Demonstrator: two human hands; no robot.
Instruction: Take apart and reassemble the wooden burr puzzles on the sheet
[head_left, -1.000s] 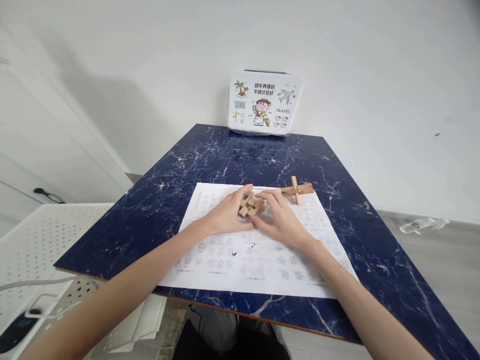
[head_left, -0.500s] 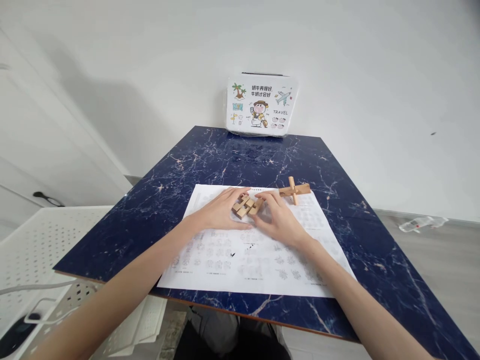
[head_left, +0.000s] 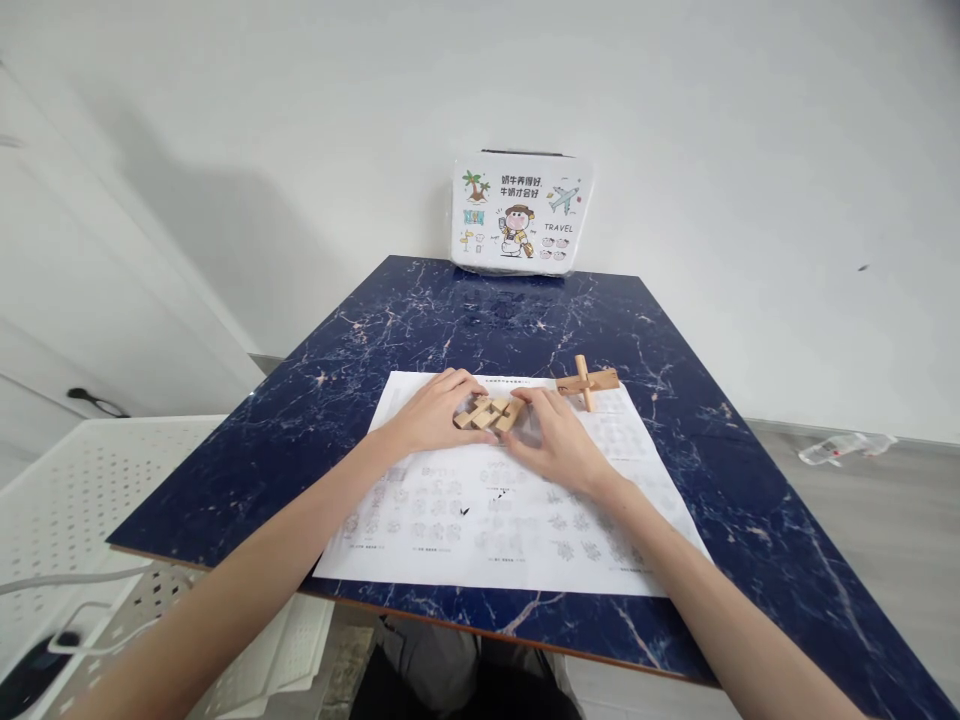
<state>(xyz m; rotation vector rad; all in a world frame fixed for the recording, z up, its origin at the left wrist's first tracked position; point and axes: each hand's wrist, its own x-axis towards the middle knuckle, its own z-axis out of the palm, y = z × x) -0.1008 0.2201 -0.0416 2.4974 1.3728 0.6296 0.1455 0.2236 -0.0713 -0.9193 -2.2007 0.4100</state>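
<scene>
Notched wooden puzzle blocks (head_left: pixel 489 413) lie close together on a printed paper sheet (head_left: pixel 442 550), between my two hands. My left hand (head_left: pixel 439 412) curls round their left side, its fingers behind and thumb in front, closed on the end blocks. On the right side, my right hand (head_left: pixel 556 430) grips a block between thumb and fingers. The blocks touch one another at slants; parts of them are hidden by my fingers. Behind my right hand, at the sheet's top right corner, sits a wooden cross-shaped piece (head_left: pixel 600 381), a flat bar with a round peg through it.
The dark blue marbled table (head_left: pixel 360 340) carries the sheet. A white box with cartoon prints (head_left: pixel 517 215) stands at its far edge against the wall. To the left is a white perforated rack (head_left: pixel 67 470) with a cable. A clear plastic wrapper (head_left: pixel 832 448) lies on the floor at right.
My left hand's fingers have curled in and its thumb has moved up against the blocks. The leftmost blocks have turned and spread a little leftward. My right hand has hardly moved.
</scene>
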